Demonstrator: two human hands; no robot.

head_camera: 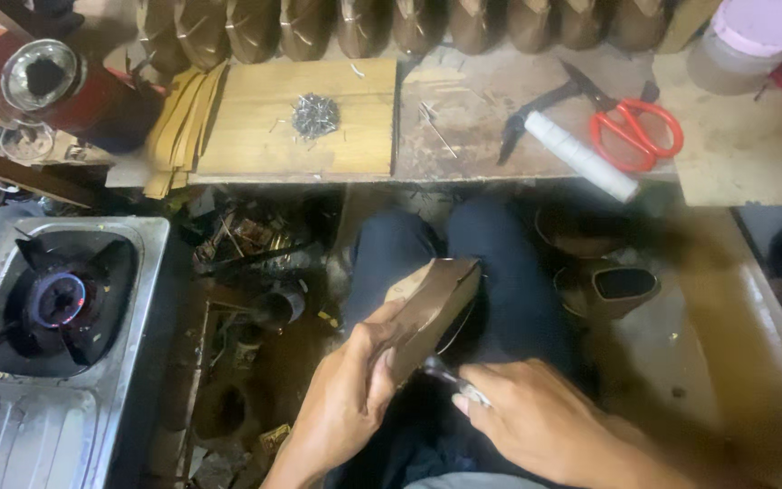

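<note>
Grasping a brown shoe (429, 308), the left hand (346, 407) closes its fingers around the near end, and the shoe rises tilted toward the far right, over the lap of the person in dark trousers (500, 263). Its pale sole side faces left and up. Beside it, the right hand (536, 421) is clenched on a small metal tool (450, 378); the tip of this tool touches the near edge of the shoe, just beside the left thumb. What kind of tool it is I cannot tell, because it is blurred and mostly covered by the fingers.

At the left side stands a gas stove (65, 299) in a steel frame, with a small blue flame burning in the middle. Far from the hands, a low wooden workbench (463, 118) runs across the scene. On it lies a light wooden board (291, 127) with a small heap of nails (316, 115) on top. To the right on the bench are red-handled scissors (631, 127), a white roll (581, 156) and a dark tool (527, 118) close beside the roll. A row of brown shoe pieces (391, 27) stands along the far edge. At the far right stands a plastic jar with a pink lid (753, 36), and at the far left a round metal tin (42, 77). On the floor to the right of the knees lies another shoe (613, 285), open side up.
</note>
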